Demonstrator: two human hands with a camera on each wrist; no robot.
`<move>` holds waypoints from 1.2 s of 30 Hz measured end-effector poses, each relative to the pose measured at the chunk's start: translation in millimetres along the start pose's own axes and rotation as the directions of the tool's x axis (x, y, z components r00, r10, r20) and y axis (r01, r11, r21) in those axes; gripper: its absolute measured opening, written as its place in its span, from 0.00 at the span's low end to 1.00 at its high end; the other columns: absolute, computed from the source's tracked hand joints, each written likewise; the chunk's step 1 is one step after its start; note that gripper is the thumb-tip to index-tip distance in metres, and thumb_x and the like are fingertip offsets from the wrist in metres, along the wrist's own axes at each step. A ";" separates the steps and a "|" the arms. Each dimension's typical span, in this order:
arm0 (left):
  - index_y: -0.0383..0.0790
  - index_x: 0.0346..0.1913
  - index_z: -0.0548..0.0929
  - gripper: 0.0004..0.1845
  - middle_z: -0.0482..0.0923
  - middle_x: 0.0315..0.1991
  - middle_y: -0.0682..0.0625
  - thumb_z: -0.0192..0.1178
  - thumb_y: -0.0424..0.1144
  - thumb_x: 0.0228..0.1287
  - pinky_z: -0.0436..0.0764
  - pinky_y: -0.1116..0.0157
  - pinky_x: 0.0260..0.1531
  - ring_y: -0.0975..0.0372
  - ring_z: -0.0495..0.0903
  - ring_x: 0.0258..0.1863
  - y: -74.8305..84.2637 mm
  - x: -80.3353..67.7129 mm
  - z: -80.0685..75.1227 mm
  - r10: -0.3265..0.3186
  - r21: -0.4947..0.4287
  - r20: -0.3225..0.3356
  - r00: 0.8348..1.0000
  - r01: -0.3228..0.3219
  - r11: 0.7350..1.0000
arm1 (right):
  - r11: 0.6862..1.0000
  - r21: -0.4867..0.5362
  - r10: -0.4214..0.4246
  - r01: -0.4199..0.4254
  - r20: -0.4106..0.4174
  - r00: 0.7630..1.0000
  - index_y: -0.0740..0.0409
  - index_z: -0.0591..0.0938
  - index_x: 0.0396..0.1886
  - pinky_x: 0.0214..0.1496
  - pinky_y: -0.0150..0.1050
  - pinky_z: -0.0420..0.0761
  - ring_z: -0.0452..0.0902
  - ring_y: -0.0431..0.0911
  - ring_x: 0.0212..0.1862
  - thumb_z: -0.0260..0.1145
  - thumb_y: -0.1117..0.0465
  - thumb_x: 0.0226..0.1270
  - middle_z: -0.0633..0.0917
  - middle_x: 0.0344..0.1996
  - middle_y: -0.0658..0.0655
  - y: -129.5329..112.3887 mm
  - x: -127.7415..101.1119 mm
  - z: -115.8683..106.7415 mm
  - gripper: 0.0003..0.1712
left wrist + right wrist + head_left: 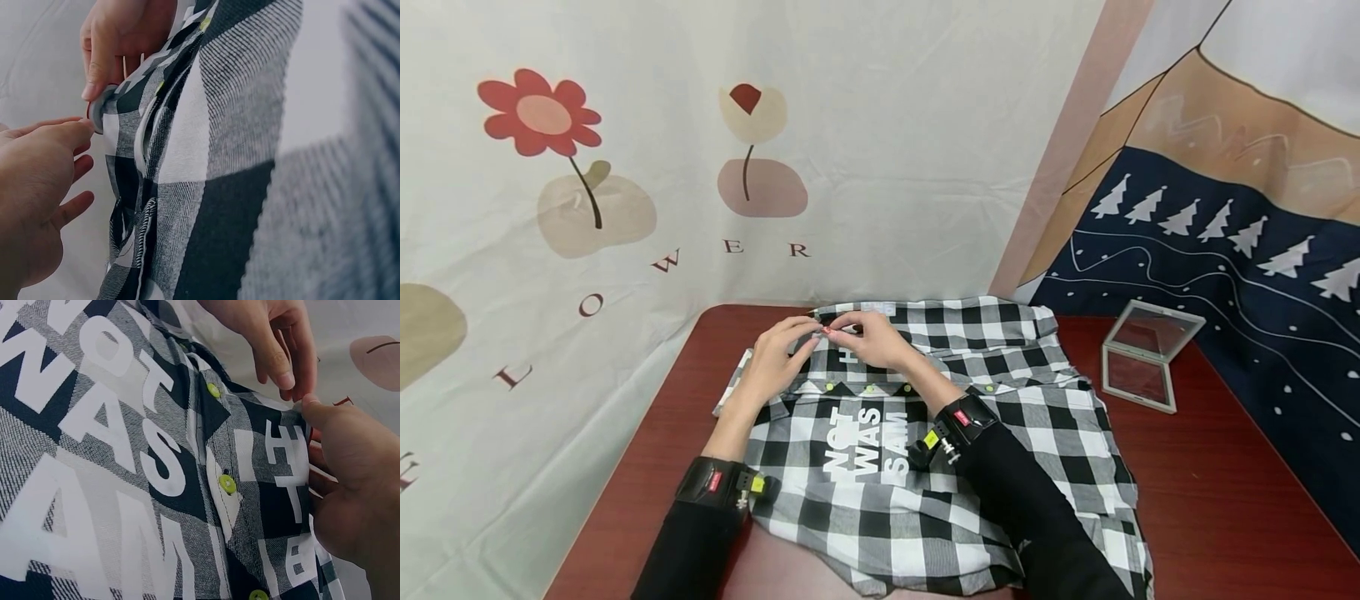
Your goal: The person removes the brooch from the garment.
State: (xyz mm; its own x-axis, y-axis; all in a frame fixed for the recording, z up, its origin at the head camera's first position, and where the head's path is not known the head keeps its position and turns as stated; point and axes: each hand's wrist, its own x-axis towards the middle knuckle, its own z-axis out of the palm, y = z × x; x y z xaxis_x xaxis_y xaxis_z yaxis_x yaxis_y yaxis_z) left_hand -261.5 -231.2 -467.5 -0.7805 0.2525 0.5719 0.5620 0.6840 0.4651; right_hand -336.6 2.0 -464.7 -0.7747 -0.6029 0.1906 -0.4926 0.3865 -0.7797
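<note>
Where a white curtain printed with flowers hangs beyond the grip, we see a bare left hand, thumb and forefinger close together; we cannot tell whether they pinch anything. Between the two hands' fingertips shows a small red item, too small for us to identify. Just right, a bare right hand pinches the edge of a black-and-white checked cloth shirt, spread below and right of the grip on a red-brown table. Well apart, farther right, stands an open, hinged, pale-grey square frame.
</note>
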 end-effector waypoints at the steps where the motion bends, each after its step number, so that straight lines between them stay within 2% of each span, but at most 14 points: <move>1: 0.32 0.63 0.92 0.15 0.89 0.63 0.36 0.72 0.31 0.78 0.89 0.40 0.62 0.40 0.89 0.64 0.2 0.0 0.1 0.000 -0.004 -0.002 1.000 0.000 1.000 | 1.000 0.014 -0.002 0.002 0.003 1.000 0.51 0.92 0.62 0.47 0.38 0.87 0.89 0.43 0.45 0.69 0.50 0.88 0.94 0.58 0.55 0.7 0.0 -0.4 0.16; 7: 0.34 0.60 0.93 0.13 0.91 0.61 0.37 0.73 0.31 0.78 0.89 0.41 0.63 0.41 0.90 0.64 3.2 1.1 0.8 -0.010 -0.017 -0.010 1.000 0.010 1.000 | 0.997 0.069 -0.017 0.015 0.026 1.000 0.52 0.92 0.63 0.50 0.35 0.87 0.89 0.41 0.47 0.68 0.52 0.89 0.94 0.56 0.56 4.9 -0.2 -3.2 0.16; 13: 0.33 0.59 0.93 0.13 0.91 0.58 0.37 0.74 0.30 0.76 0.90 0.43 0.61 0.42 0.91 0.60 3.8 2.1 4.0 -0.002 -0.026 -0.026 1.000 0.002 1.000 | 0.995 0.094 -0.044 0.040 0.040 0.998 0.55 0.91 0.64 0.48 0.35 0.86 0.87 0.40 0.44 0.67 0.52 0.89 0.94 0.54 0.58 3.7 -1.2 -5.5 0.17; 23: 0.35 0.55 0.93 0.09 0.92 0.55 0.39 0.73 0.31 0.77 0.91 0.45 0.55 0.45 0.92 0.54 4.5 5.5 11.2 -0.004 -0.033 -0.034 0.999 0.002 0.999 | 0.995 0.081 -0.062 0.058 0.040 0.997 0.56 0.92 0.61 0.48 0.34 0.84 0.85 0.40 0.43 0.65 0.53 0.90 0.94 0.50 0.57 0.9 -1.8 -6.7 0.16; 36: 0.34 0.53 0.93 0.07 0.92 0.51 0.39 0.72 0.31 0.78 0.90 0.46 0.49 0.46 0.92 0.48 7.3 6.1 11.9 0.001 -0.019 -0.049 0.999 -0.002 1.000 | 0.995 0.091 -0.055 0.051 0.039 0.998 0.55 0.93 0.60 0.48 0.35 0.83 0.84 0.41 0.43 0.65 0.53 0.91 0.94 0.49 0.57 -1.4 -3.2 -5.8 0.16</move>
State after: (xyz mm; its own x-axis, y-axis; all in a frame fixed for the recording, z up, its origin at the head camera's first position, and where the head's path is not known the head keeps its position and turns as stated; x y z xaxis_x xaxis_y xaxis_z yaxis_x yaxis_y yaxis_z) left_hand -265.4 -216.5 -468.6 -0.7655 0.2195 0.6049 0.5689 0.6701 0.4768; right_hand -335.7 7.5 -460.8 -0.7306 -0.6498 0.2095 -0.4931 0.2899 -0.8203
